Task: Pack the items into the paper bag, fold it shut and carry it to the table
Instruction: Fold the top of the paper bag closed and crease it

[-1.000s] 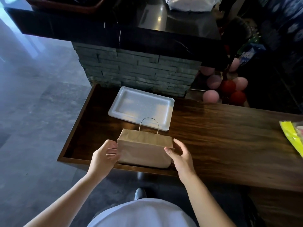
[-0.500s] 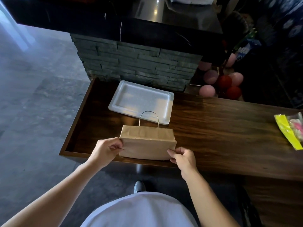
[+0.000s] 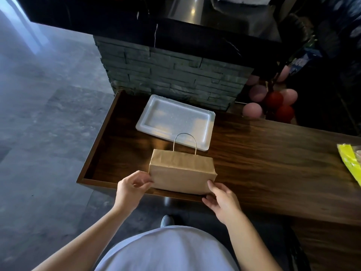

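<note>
- The paper bag (image 3: 182, 174) sits at frame centre, on the near edge of the wooden table (image 3: 263, 163), its top folded over and one handle loop (image 3: 185, 142) standing up behind the fold.
- Your left hand (image 3: 130, 189) meets the bag's lower left corner, thumb and curled fingers pinching the paper edge.
- Your right hand (image 3: 222, 200) rests at the lower right corner, fingers loosely spread, fingertips touching the paper.
- A white foam tray (image 3: 208, 132) lies just behind the bag, toward the stone wall (image 3: 172, 75).
- A yellow packet (image 3: 349, 163) lies at the right edge of the frame.
</note>
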The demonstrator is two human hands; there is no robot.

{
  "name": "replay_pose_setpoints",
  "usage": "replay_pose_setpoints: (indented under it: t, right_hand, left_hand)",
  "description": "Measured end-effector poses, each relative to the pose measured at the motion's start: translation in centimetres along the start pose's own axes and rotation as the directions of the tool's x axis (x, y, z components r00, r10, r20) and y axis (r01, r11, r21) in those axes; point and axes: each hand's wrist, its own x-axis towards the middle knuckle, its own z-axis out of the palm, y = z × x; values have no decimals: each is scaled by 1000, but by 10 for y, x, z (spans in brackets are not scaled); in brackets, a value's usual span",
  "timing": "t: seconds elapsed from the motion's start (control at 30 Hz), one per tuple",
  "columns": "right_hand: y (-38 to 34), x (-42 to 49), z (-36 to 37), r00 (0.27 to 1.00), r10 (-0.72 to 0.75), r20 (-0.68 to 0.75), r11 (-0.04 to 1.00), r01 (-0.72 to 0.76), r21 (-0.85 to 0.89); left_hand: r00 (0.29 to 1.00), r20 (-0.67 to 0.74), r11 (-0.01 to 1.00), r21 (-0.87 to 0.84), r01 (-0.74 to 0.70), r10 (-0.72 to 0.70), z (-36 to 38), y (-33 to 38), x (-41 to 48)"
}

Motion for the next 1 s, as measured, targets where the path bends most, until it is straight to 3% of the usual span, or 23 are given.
replay_pose_setpoints:
  t: [0.07,0.17,0.27,0.4,0.67,0.9,1.0]
  right_hand:
    - [-4,-2,1,999,28,15,999,-28,22]
    - [-10,-3,5,1000,19,18,999,-19,-25]
    - [-12,-4,3,1000,-10,-2,991,9,-130]
    - [-6,-6,-2,999,-50,8,956,51,-288]
    - [-8,-5,0,999,-42,-13,985,40,-168]
    - [1,-2,-1,998,-36,-45,980,27,-197]
    - [5,-2,2,996,-64,-69,979,49,-198]
  left_hand:
    - [983,33,965,-187,182,-179,2,3,-2]
    - [887,190,714,-534,453,-421,5,7,-2]
    - [860,276,721,-468,511,-430,6,13,-3]
    - [830,276,704,-439,558,-485,8,18,-3]
    - [791,291,574,-561,596,-538,7,22,5]
    - [867,137,721,-501,478,-479,10,15,-1]
    - [900,54,827,-375,419,-432,10,16,-3]
